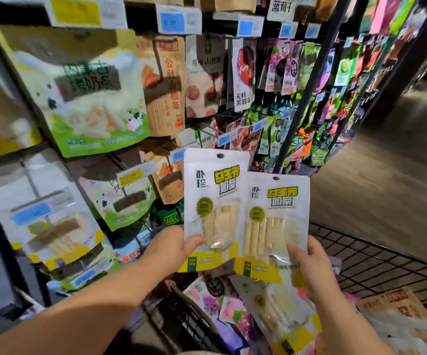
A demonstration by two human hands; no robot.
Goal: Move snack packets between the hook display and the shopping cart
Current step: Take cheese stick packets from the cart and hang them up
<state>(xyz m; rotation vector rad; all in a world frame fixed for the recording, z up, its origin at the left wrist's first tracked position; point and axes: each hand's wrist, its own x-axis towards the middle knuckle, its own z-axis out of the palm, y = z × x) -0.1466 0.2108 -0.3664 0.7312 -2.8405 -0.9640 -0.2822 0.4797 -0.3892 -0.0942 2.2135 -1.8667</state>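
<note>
Two matching white-and-yellow snack packets with pale sticks inside are held upright above the cart. My left hand (175,245) grips the left packet (213,198) at its lower edge. My right hand (314,262) grips the right packet (275,221) near its lower right side, overlapping the left one slightly. Both packets have a hang hole at the top. The hook display (207,129) rises behind them, full of hanging bags. Below, the black wire shopping cart (376,254) holds several packets, including another of the same kind (284,311).
Large green-and-white cow-print bags (84,93) hang at the left, with yellow and blue price tags (130,176) on the hook ends. A black upright post (307,93) divides the display. Wooden floor (386,180) stretches away on the right.
</note>
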